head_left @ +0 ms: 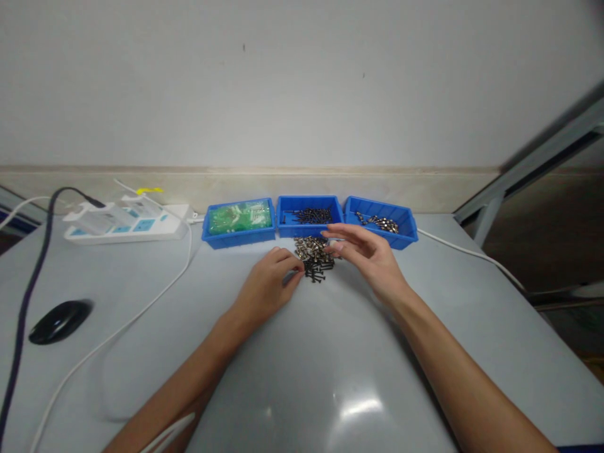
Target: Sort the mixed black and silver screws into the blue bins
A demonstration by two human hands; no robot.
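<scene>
Holding fingers of left hand (270, 279) pressed together, on what impossible to tell, and of right hand (370, 255) parted, by silver and black metal screws (317, 267) heaped on glossy grey counter (283, 365). Could scatter screws through brushing such a crowded heap.

Shiny metal screws (311, 250), smooth plastic bins (240, 238), glossy tabletop (302, 358)
</scene>
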